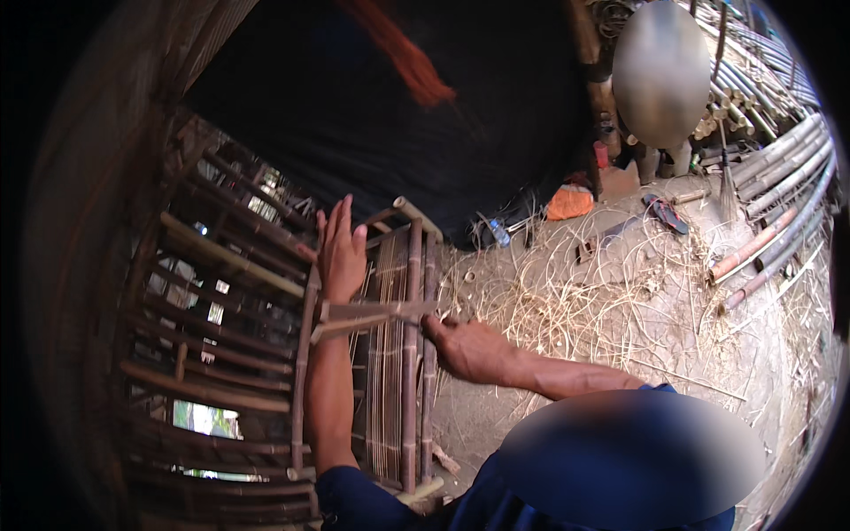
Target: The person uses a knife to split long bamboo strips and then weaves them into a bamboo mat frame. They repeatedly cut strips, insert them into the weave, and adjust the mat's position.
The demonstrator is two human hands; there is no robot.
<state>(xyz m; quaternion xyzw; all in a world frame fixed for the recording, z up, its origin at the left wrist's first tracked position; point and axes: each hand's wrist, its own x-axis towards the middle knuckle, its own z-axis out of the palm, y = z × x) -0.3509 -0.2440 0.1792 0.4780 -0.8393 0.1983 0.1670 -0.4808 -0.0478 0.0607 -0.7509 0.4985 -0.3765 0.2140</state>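
One bamboo bench, one broom, one cup.

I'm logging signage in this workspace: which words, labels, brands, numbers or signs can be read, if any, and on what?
None can be read.
Flat strips at the right hand: no lettering visible.
Bluish bottle-like item: too small and blurred to tell.
Orange item on the ground: no legible print.

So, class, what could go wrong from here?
The blurred flat piece in the right hand appears to cross in front of the bare left forearm, so its edge might scrape the skin. Loose pale strands littering the ground could catch a foot.
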